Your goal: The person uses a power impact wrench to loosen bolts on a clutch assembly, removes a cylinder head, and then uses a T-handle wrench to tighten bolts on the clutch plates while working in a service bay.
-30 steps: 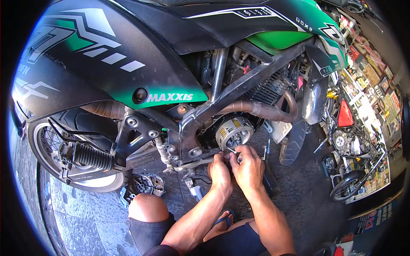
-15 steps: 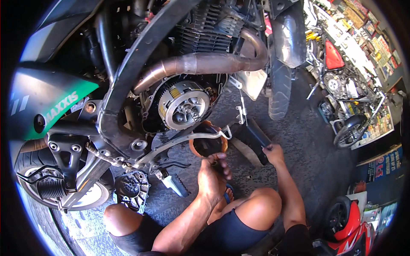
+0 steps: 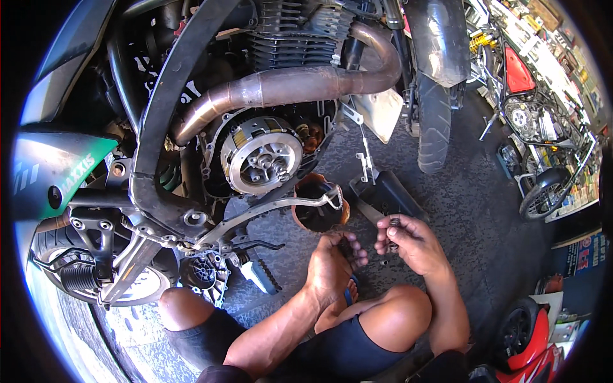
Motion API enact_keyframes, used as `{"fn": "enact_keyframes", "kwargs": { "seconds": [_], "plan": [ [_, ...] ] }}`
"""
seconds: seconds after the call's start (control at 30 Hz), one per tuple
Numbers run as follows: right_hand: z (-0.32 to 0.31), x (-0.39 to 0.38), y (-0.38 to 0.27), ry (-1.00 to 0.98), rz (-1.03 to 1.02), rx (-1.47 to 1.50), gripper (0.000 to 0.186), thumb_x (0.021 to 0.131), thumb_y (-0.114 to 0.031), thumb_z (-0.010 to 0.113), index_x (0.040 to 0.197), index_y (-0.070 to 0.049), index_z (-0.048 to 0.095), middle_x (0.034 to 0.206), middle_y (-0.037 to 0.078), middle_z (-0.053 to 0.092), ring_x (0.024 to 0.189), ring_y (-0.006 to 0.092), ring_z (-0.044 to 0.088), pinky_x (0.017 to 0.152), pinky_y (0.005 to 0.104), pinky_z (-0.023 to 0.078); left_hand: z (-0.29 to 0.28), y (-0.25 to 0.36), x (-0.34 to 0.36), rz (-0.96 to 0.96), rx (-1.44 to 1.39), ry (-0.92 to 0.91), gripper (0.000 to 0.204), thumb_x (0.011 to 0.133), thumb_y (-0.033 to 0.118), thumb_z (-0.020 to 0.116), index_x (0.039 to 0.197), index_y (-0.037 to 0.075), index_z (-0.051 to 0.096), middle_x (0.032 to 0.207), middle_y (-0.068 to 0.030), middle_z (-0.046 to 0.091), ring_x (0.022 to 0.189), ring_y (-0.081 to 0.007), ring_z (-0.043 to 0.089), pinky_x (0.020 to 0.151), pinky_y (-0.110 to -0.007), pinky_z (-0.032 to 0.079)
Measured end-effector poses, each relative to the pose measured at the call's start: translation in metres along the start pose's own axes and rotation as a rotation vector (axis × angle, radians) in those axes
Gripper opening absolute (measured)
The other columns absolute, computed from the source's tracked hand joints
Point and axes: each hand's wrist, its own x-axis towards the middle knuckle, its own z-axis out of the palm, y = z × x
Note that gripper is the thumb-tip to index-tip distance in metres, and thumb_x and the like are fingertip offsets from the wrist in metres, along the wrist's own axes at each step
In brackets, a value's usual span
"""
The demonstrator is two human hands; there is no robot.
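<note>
My right hand point(image 3: 414, 244) pinches a small dark coil spring point(image 3: 394, 223) between thumb and fingers. To its left, my left hand point(image 3: 332, 265) is curled around small dark pieces, mostly hidden by the fingers. Beyond both hands stands the motorcycle's open engine side, with a round silver clutch point(image 3: 260, 158) exposed. One coil spring point(image 3: 281, 173) sits on a post of the clutch. Just past my left hand, an orange-rimmed bowl point(image 3: 345, 214) with a dark inside rests on the floor, under a bent metal pedal lever point(image 3: 271, 207).
A black tray-like part point(image 3: 401, 195) lies on the floor right of the bowl. The removed engine cover point(image 3: 203, 274) lies at left, near the footpeg point(image 3: 258, 274). The exhaust pipe point(image 3: 281, 89) crosses above the clutch. A partly stripped motorcycle point(image 3: 530, 121) stands at far right.
My right hand has left the black part and come in beside my left hand, now with a spring in its fingers. The view has shifted slightly.
</note>
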Motion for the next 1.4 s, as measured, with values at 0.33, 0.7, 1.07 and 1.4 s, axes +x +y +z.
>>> {"fn": "enact_keyframes", "kwargs": {
  "seconds": [0.33, 0.7, 1.07, 1.4],
  "plan": [
    [0.1, -0.011, -0.057, -0.051, -0.361, -0.167, 0.021, 0.096, -0.012, 0.058, 0.114, 0.001, 0.062, 0.106, 0.008, 0.065, 0.101, 0.0148, 0.061, 0.089, 0.0265, 0.049, 0.039, 0.014, -0.055, 0.552, 0.497, -0.242, 0.026, 0.098, 0.026, 0.059, 0.111, 0.004, 0.058, 0.07, 0.0053, 0.048, 0.061, -0.0041, 0.041, 0.055, -0.02, 0.034],
    [0.167, 0.013, -0.07, 0.141, -0.528, -0.507, 0.016, 0.091, -0.006, 0.061, 0.105, 0.0, 0.065, 0.08, -0.001, 0.061, 0.063, 0.0023, 0.049, 0.055, 0.019, 0.04, 0.001, 0.073, -0.067, 0.549, 0.173, -0.009, 0.037, 0.102, 0.033, 0.041, 0.086, 0.005, 0.06, 0.066, 0.0001, 0.05, 0.053, -0.0081, 0.043, 0.047, -0.024, 0.033],
    [0.17, 0.072, -0.057, 0.425, -0.751, -0.688, 0.023, 0.084, -0.004, 0.072, 0.102, 0.002, 0.059, 0.086, 0.011, 0.068, 0.071, 0.0093, 0.06, 0.061, 0.0258, 0.049, -0.006, 0.087, -0.065, 0.463, -0.011, -0.053, 0.04, 0.102, 0.039, 0.042, 0.086, 0.006, 0.058, 0.068, 0.0002, 0.048, 0.054, -0.0095, 0.041, 0.049, -0.025, 0.033],
    [0.176, 0.083, -0.052, 0.443, -0.859, -0.827, 0.024, 0.083, -0.007, 0.074, 0.101, 0.0, 0.06, 0.082, 0.011, 0.069, 0.064, 0.0109, 0.06, 0.057, 0.027, 0.049, -0.009, 0.092, -0.046, 0.453, 0.005, -0.112, 0.041, 0.103, 0.041, 0.042, 0.094, 0.006, 0.059, 0.067, 0.0011, 0.047, 0.053, -0.0092, 0.041, 0.049, -0.024, 0.034]
  ]
}}
